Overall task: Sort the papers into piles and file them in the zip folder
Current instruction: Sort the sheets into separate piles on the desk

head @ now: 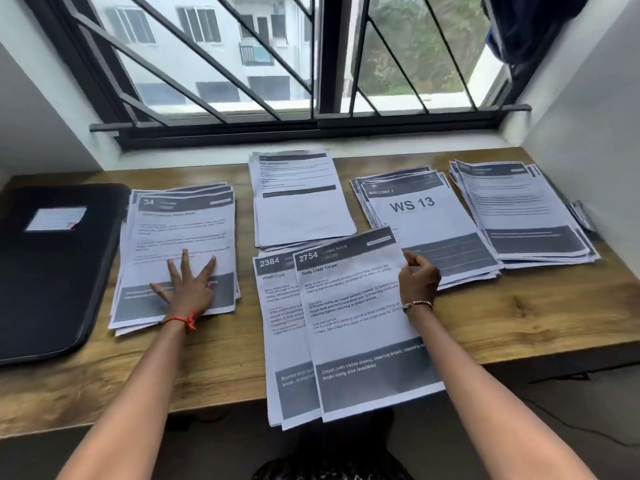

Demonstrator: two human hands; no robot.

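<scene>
Several piles of printed sheets lie on the wooden desk [519, 320]. My left hand [188, 287] rests flat, fingers spread, on the left pile [180, 233] headed "34". My right hand [417, 278] pinches the right edge of the sheet "2754" [356, 327], which lies tilted on the front middle stack [284, 341] that hangs over the desk's front edge. Behind it is a small middle pile [298, 199]. The "WS 13" pile [422, 216] and a far right pile [519, 209] lie to the right. The black zip folder [52, 271] lies shut at far left.
A barred window [277, 64] and its sill run along the back of the desk. White walls close in on both sides. A dark cloth [526, 26] hangs at the upper right. A cable [571, 424] trails on the floor below the desk's right side.
</scene>
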